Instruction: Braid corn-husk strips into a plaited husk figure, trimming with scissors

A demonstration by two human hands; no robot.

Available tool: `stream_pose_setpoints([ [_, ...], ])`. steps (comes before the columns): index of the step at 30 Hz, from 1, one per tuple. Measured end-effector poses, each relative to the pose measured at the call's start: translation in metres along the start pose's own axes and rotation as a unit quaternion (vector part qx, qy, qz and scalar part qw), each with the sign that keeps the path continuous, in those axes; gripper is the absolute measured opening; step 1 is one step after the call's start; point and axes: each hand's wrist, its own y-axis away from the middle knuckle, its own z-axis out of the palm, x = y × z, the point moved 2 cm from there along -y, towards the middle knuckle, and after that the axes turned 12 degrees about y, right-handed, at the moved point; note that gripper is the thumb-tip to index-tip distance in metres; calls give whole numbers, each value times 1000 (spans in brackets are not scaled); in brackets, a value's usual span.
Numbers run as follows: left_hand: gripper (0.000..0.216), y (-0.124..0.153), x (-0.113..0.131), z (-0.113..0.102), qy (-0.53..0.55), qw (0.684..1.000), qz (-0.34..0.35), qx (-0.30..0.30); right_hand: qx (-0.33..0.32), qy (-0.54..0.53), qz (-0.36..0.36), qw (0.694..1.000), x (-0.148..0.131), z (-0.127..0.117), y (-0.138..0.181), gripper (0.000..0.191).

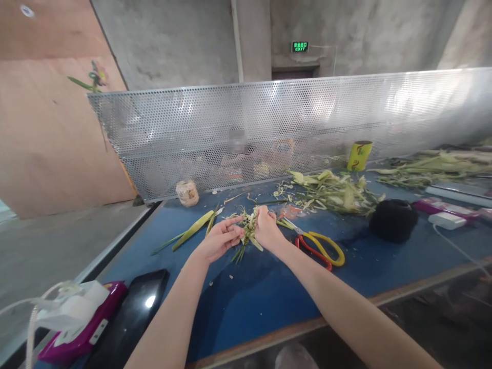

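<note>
Both hands meet over the middle of the blue table [238, 318] at a small woven bundle of green leaf strips [249, 237], its loose ends sticking out below. My right hand [267, 228] is closed, pinching the top right of the bundle. On the other side, my left hand [221, 238] has its fingers bent against the bundle's left edge. Part of the bundle is hidden behind the fingers. Just right of my right hand lie scissors [323, 248] with one red and one yellow handle. Long green leaves [194, 229] rest left of my left hand.
A black yarn ball [393, 220], a leaf pile [334, 192] and a yellow tube [359, 156] stand to the right. A pale roll [187, 192] sits at the back left. A phone [130, 312] and purple power strip [86, 328] lie front left. A perforated metal panel [215, 118] borders the back.
</note>
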Motion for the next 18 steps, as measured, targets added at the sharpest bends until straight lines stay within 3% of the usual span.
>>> stream_pose_setpoints([
  [4, 38, 1, 2, -2, -4, 1000, -12, -10, 10, -31, -11, 999, 1, -1, 1, 36],
  [8, 33, -2, 10, -9, 51, 994, 74, 66, 3, -215, 48, 975, 6, -3, -5, 28],
  [11, 32, -5, 11, -12, 83, 985, 102, 112, -10, -413, 111, 904, 6, -5, -10, 35],
  [15, 29, -11, 9, -12, 138, 977, 114, 113, -39, -603, 112, 789, -4, -13, -10, 40],
  [18, 25, -14, 8, -11, 193, 965, 126, 123, -27, -652, 114, 750, -9, -21, -7, 41],
])
